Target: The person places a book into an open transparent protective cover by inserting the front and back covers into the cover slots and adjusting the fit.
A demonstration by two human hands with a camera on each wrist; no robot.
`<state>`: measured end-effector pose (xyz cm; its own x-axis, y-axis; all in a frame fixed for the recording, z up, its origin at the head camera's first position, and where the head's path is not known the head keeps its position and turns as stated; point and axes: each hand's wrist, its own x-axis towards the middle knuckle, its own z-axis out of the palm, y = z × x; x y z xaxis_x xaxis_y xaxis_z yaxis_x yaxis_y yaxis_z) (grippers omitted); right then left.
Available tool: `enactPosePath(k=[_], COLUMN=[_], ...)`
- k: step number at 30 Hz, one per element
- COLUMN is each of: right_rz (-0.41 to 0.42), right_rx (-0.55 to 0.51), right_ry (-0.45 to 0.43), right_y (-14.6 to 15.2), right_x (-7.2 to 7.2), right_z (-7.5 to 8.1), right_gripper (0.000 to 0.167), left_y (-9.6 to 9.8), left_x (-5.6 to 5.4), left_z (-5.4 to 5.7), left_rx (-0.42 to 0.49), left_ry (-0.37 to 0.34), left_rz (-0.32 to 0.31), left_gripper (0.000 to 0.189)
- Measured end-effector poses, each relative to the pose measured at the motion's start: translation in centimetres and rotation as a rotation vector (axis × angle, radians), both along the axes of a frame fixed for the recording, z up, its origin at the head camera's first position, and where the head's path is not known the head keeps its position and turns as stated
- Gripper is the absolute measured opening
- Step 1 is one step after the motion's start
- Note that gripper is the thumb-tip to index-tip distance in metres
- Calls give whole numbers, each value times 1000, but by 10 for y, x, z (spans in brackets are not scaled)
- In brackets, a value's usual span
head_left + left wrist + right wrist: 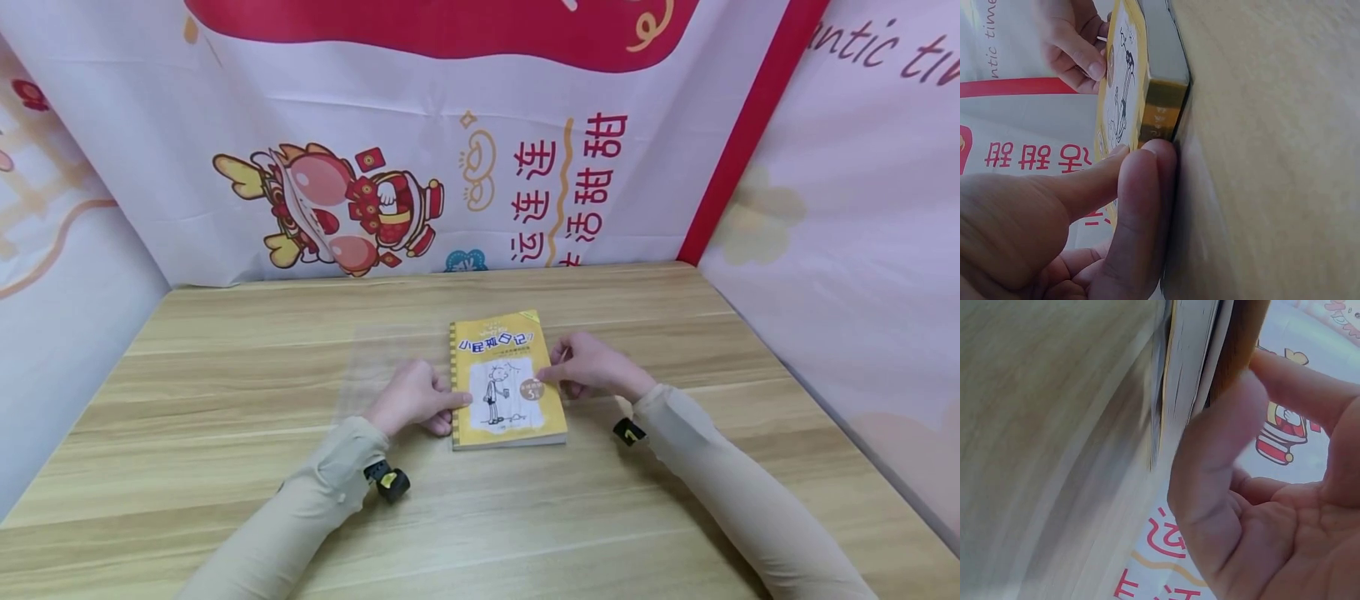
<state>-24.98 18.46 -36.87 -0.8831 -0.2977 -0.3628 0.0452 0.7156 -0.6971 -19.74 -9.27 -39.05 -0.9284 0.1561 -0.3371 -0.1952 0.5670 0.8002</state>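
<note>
A thick yellow paperback book [506,387] with blue title characters and a line-drawn figure on a white panel lies face up near the middle of the light wood-grain worktop [480,533]. Its spine, checked in yellow and a darker tone, is on the left; the grey-white page block shows along the near edge.

The left hand [411,396] is nearly closed on the spine side: thumb on the front cover, curled index finger against the spine. The right hand [595,367] grips the opposite edge, thumb on the cover near a brown round badge, bent index finger against the page edges. Both hands are parted only by the book's thickness.

A clear, thin plastic sheet [375,358] extends left of the book; its full outline cannot be determined. Both forearms are in beige sleeves [292,517], with a black wrist device at the left cuff [388,482] and another at the right [628,431]. Behind the worktop hangs a white fabric backdrop [390,108] printed with red characters and a cartoon figure.
</note>
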Motion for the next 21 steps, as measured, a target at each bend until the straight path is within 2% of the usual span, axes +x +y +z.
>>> enactPosePath(k=[7, 14, 16, 21], right_rz=[-2, -3, -6, -3], right_rx=[-50, -114, -163, -351], right_ry=[-16, 12, 0, -49], right_y=[-2, -3, -2, -2], right_x=[-1, -2, -2, 0], right_z=[2, 6, 6, 7], right_gripper=[27, 22, 21, 34], left_y=[0, 0, 0, 0], left_x=[0, 1, 1, 1], left_z=[1, 2, 1, 1], left_rx=[-9, -5, -10, -17], left_ry=[-2, 8, 15, 24], left_rz=[1, -6, -12, -27], left_gripper=[31, 32, 32, 31])
